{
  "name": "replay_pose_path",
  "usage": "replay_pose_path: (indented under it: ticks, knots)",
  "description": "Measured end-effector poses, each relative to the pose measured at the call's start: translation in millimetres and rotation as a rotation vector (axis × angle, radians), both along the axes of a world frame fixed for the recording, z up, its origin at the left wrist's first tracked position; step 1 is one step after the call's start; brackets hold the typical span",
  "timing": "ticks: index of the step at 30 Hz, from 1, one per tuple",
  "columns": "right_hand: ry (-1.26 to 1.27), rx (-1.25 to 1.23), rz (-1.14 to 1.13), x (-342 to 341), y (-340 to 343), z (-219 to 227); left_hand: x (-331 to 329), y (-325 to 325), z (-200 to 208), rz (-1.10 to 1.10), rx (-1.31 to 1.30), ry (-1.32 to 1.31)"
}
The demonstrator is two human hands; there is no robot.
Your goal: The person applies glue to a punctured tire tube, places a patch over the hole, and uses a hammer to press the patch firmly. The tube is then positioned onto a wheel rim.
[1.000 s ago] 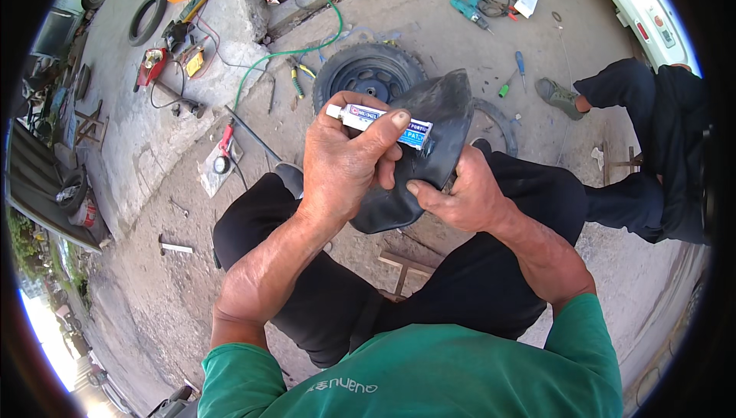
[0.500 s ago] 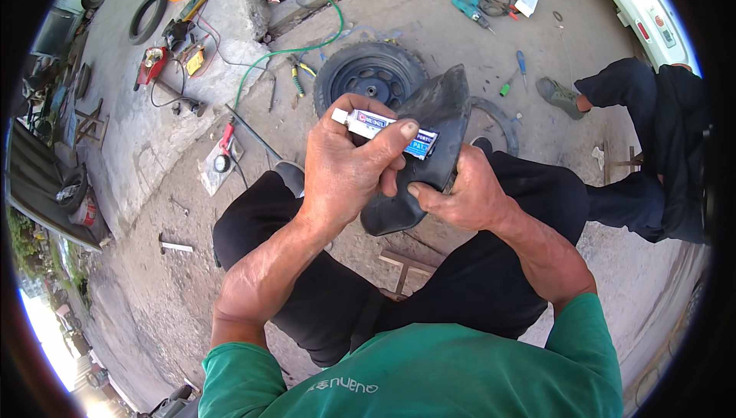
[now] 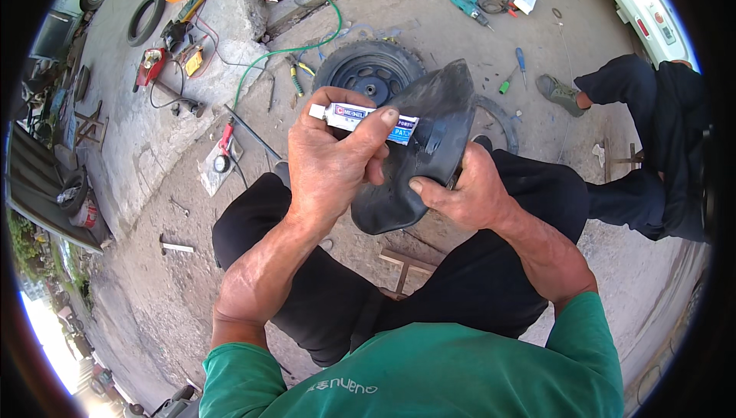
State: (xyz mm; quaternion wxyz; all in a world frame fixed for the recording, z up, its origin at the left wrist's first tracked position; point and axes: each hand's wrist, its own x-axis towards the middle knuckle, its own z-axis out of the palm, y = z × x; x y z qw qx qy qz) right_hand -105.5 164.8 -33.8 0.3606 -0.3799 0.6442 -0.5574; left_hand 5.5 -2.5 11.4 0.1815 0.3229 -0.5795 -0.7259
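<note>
My left hand [image 3: 331, 153] pinches a small white and blue glue tube [image 3: 354, 116] between thumb and fingers, its pale end pointing left. Just right of the tube, a black rubber inner tube [image 3: 443, 111] is stretched out, and my right hand [image 3: 469, 194] grips its lower right side with the thumb on top. A glossy dark patch of wet-looking rubber [image 3: 433, 142] shows on the inner tube, near the glue tube's right end. Behind my hands a wheel with a tyre [image 3: 368, 73] lies on the ground, partly covered by them.
A pressure gauge with a red handle [image 3: 222, 159] and a hammer [image 3: 176, 246] lie at left. A green hose [image 3: 335, 11] crosses the ground. Screwdrivers [image 3: 521, 64] and a teal drill [image 3: 469, 5] are farther off. Another person's leg [image 3: 621, 88] is at right, near a white vehicle [image 3: 644, 4].
My left hand has drawn the glue tube leftward, off the glossy spot on the inner tube, uncovering it. My right hand keeps its grip, nearly still.
</note>
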Motion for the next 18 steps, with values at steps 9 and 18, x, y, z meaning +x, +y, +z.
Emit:
replay_pose_path:
  ticks: [9, 18]
  knots:
    - [-0.097, 0.015, -0.03, -1.8, 1.1, 3.8, -2.5, 11.5, -5.3, -0.115, 0.106, 0.031]
    - [-0.17, -0.001, -0.034, -3.0, 4.0, 4.3, -0.5, 4.9, -6.7, -0.103, 0.04, 0.023]
